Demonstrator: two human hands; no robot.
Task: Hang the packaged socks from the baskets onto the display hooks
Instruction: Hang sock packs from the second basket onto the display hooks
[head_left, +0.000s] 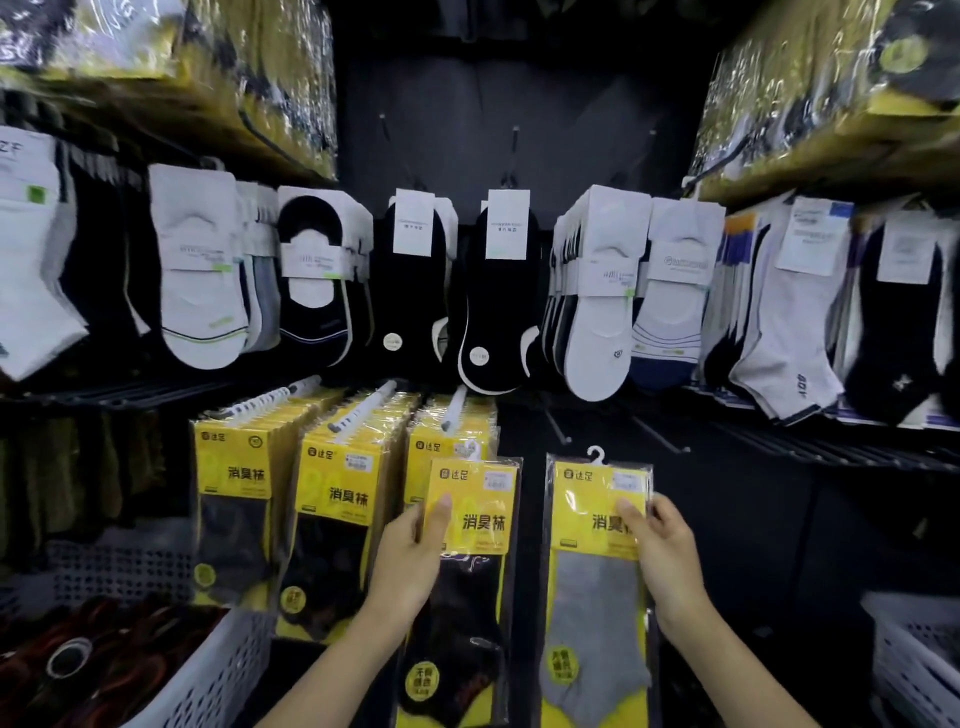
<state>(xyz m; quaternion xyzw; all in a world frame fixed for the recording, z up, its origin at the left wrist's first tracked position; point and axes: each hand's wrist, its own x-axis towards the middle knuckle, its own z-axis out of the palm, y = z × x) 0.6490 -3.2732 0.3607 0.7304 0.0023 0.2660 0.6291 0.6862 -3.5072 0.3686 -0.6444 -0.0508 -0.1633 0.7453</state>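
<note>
A sock rack (519, 104) stands above a white basket (228, 670) at lower left. The left hand (410, 551) grips a black-sock pack (480, 525) before a loaded hook (457, 408). The right hand (667, 553) pinches a grey-sock pack (592, 597) just beside it.

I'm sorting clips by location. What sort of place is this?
Probably a shop's sock aisle: carded socks hang on hooks, yellow packs fill lower hooks, a basket sits below. The left hand holds a dark pack, the right hand a grey pack.

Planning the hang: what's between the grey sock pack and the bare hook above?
Nothing: head view shows only dark panel between grey sock pack and bare hook.
</note>
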